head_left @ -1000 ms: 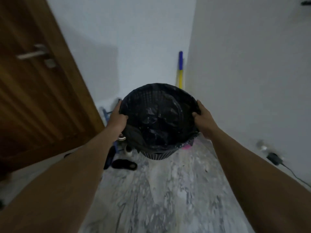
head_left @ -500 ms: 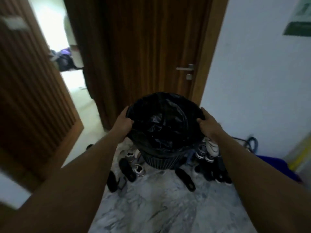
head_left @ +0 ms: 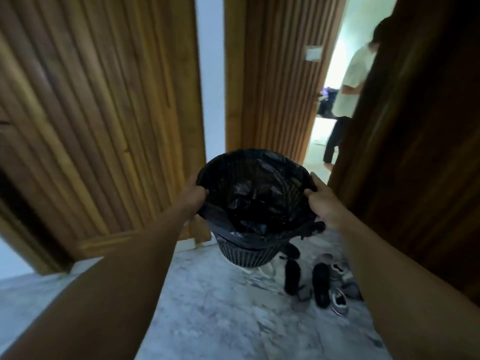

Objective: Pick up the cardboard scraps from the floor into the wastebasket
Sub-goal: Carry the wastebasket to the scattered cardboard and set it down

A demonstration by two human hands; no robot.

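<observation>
Both arms out straight: left hand (head_left: 193,197) and right hand (head_left: 320,203) clamped on opposite rims of the bin (head_left: 255,203), held above the floor (head_left: 220,307). Shoes (head_left: 322,284) lie right of bin, doorway (head_left: 330,120) open beyond it.

Under me the floor (head_left: 207,315) is grey-white marble, blurred in places. A cluster of shoes (head_left: 322,284) lies on it at my right, near the dark door: black ones side by side, with grey-and-white sneakers (head_left: 339,302) just beside them. Slatted wooden panels (head_left: 104,126) meet the floor ahead.
</observation>
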